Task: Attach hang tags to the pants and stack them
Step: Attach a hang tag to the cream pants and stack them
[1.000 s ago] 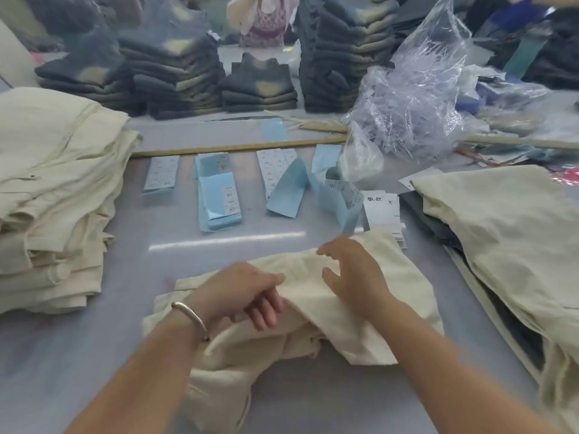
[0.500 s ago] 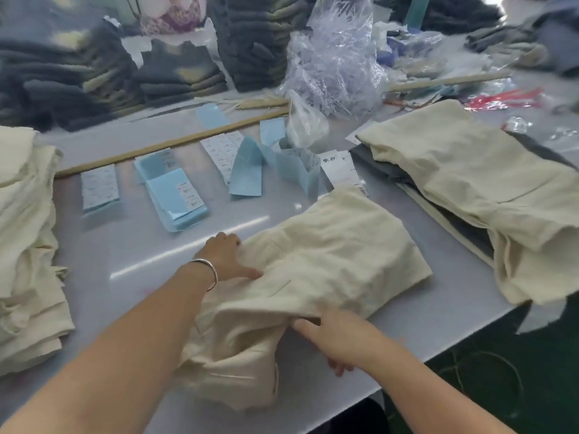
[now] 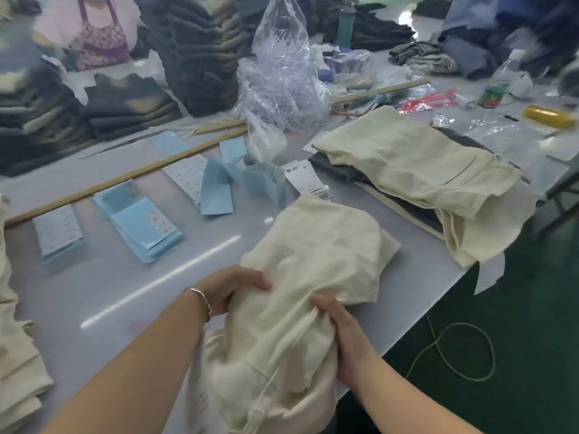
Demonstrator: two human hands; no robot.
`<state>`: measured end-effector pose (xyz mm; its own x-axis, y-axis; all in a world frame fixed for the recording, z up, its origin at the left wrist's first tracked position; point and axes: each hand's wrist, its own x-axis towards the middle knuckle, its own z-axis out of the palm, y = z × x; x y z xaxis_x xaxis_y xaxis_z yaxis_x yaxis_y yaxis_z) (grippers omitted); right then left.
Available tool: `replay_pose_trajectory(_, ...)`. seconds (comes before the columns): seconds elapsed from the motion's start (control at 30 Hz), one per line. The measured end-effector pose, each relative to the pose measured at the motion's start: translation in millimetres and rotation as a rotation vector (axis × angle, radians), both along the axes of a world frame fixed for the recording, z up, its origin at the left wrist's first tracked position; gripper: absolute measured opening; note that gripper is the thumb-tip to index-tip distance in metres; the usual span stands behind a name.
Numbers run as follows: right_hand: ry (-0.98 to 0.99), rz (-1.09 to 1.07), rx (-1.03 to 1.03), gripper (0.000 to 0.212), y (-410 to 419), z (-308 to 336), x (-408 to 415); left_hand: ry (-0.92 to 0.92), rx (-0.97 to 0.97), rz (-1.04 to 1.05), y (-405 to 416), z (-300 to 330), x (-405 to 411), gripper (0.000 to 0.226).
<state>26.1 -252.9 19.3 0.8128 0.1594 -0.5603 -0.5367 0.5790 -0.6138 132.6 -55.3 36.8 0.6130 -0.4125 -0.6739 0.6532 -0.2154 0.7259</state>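
While both hands clasp the bunched cream pants (image 3: 313,277) at the near edge of the grey table (image 3: 125,292), the left hand (image 3: 232,288) curls its fingers (image 3: 260,281) over the left side of the bundle and the right hand (image 3: 338,327) pinches a gathered fold of the same cloth, thumb on top. The pants lie between the two sets of fingers, their upper part spread on the table beyond the fingertips and their lower part drooping toward the person over the table edge. A thin bracelet (image 3: 200,297) circles the left wrist. Beyond the left fingers, well apart from them, blue hang tags (image 3: 144,223) lie in a row with white printed tags (image 3: 58,230) beside them, in front of a long wooden stick (image 3: 125,180). Beyond and to the right of the right fingers rests a stack of cream pants (image 3: 416,170). Further off stand a crumpled clear plastic bag (image 3: 279,76) and piles of dark folded garments (image 3: 125,111).
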Motion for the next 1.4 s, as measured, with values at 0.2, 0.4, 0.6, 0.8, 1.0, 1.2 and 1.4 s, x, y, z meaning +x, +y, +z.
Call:
replay_pose_trajectory(0.2, -0.443, -0.108, -0.220, 0.031, -73, 70, 5, -0.242, -0.331, 0.006, -56, 84, 9, 0.036)
replay_pose_trajectory(0.4, -0.484, -0.047, -0.481, 0.021, -149, 119, 61, -0.508, -0.105, 0.113, -131, 151, 41, 0.034)
replay_pose_trajectory(0.6, -0.562, -0.042, -0.661, 0.010, -241, 183, 160, -0.672, -0.197, 0.259, -221, 177, 90, 0.022)
replay_pose_trajectory(0.8, -0.652, 0.063, -0.866, 0.029, -350, 281, 250, -0.877, -0.454, 0.549, -312, 218, 147, 0.021)
replay_pose_trajectory(1.0, -0.642, 0.117, -1.311, 0.028, -408, 250, 346, -0.476, -0.438, 0.812, -388, 133, 189, 0.035)
replay_pose_trajectory(1.2, -0.515, 0.608, -1.799, 0.049, -418, 99, 361, 0.050, -0.049, 0.543, -416, 11, 179, 0.025)
replay_pose_trajectory(1.4, -0.634, 0.796, -2.270, 0.045, -394, 81, 356, -0.110, 0.087, 0.458, -421, 28, 183, 0.020)
